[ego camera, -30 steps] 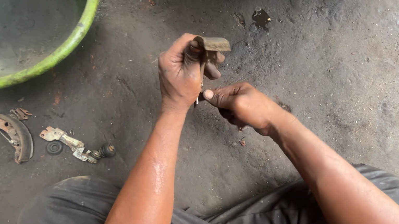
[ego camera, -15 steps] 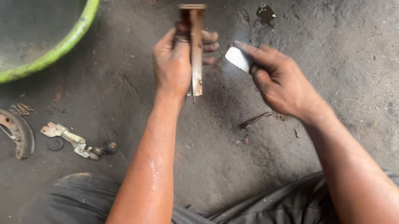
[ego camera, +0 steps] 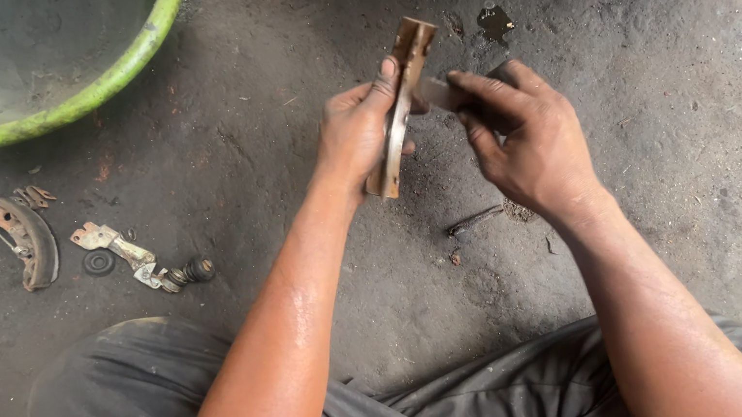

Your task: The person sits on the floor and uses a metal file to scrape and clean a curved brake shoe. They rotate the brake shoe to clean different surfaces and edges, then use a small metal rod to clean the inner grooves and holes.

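Head view, looking down at a seated person working above a dark, gritty floor (ego camera: 676,153). The left hand (ego camera: 358,137) is closed around a curved, rusty brake shoe (ego camera: 398,111), held nearly upright in the air over the middle of the floor, thumb pressed along its edge. The right hand (ego camera: 528,141) is just beside it, fingers curled around a small pale piece (ego camera: 438,93) whose end touches the shoe; what this piece is cannot be told. Toward the floor's left edge lie a second brake shoe (ego camera: 22,236), a small bracket with loose fittings (ego camera: 138,258) and a dark washer (ego camera: 98,263). A green basin (ego camera: 125,69) occupies the upper left corner. A thin dark rod (ego camera: 474,220) lies below the hands.
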